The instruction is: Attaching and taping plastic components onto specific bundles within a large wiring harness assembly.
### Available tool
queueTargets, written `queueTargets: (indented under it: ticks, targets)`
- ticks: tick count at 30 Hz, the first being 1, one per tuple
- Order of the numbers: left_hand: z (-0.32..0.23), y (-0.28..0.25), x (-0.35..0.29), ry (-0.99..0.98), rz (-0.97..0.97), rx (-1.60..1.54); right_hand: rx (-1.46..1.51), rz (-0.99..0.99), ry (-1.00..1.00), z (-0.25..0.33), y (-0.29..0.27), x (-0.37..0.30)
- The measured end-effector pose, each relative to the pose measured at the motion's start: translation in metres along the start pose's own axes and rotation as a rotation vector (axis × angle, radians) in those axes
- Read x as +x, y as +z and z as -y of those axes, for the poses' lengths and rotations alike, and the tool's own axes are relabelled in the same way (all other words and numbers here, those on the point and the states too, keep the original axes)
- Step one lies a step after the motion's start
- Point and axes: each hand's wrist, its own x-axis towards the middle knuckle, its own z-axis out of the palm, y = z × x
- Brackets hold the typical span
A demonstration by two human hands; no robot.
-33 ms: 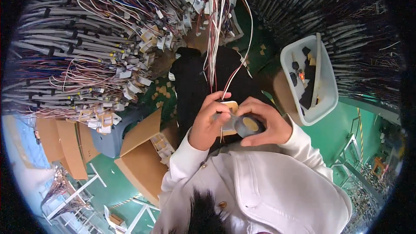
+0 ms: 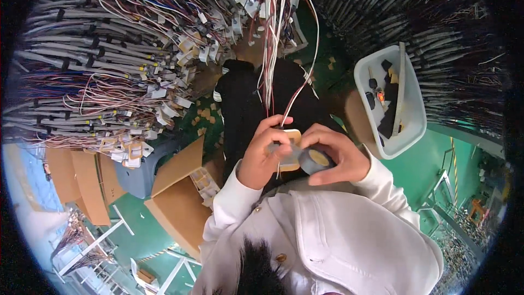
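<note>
In the middle, my left hand (image 2: 255,161) pinches the lower ends of a bundle of white and dark red wires (image 2: 270,49) that comes down from the top. My right hand (image 2: 349,159) is curled round a roll of grey tape (image 2: 310,164), thumb below and fingers above. A short strip of tape seems to stretch from the roll to the left fingers. Behind the strip, between both hands, shows a white piece with a tan rim (image 2: 293,135); the fingers cover part of it. Below the left fingers thin wire ends stick out.
Grey cable bundles (image 2: 71,57) with wires and white connectors crowd the left; more cables (image 2: 453,98) line the right. A white bin (image 2: 405,141) with small black and orange items stands at right. An open cardboard box (image 2: 174,221) with white parts sits at lower left, near a blue-grey stool (image 2: 139,180).
The tape roll has turned and tilted in my right hand, which has shifted slightly. My left hand stays nearly in place on the wires.
</note>
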Motion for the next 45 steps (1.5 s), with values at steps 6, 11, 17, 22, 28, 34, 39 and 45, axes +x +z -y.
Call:
queueTargets:
  ticks: [6,11,17,22,28,34,39,45]
  targets:
    - [0.001,-0.006,-0.006,0.083,0.009,-0.122,0.287,-0.103,0.136,-0.011,-0.021,0.004]
    - [-0.013,-0.011,0.001,0.120,0.237,-0.157,0.356,0.124,0.075,-0.005,-0.009,0.024]
    - [-0.017,-0.012,0.003,0.140,0.259,-0.272,0.347,0.163,0.055,0.000,-0.007,0.026]
    - [-0.017,-0.011,0.003,0.081,0.252,-0.361,0.339,0.172,0.066,0.004,-0.007,0.025]
    - [-0.016,-0.007,0.000,0.104,0.212,-0.435,0.373,0.155,-0.063,-0.002,-0.010,0.020]
    - [-0.014,-0.004,0.002,0.157,0.230,-0.425,0.212,0.150,-0.082,0.006,-0.002,0.021]
    - [-0.012,-0.003,0.001,0.117,0.226,-0.454,0.031,0.108,-0.117,0.015,-0.004,0.019]
    - [-0.013,-0.006,0.009,0.102,0.289,-0.456,-0.125,0.069,-0.169,0.022,-0.004,0.019]
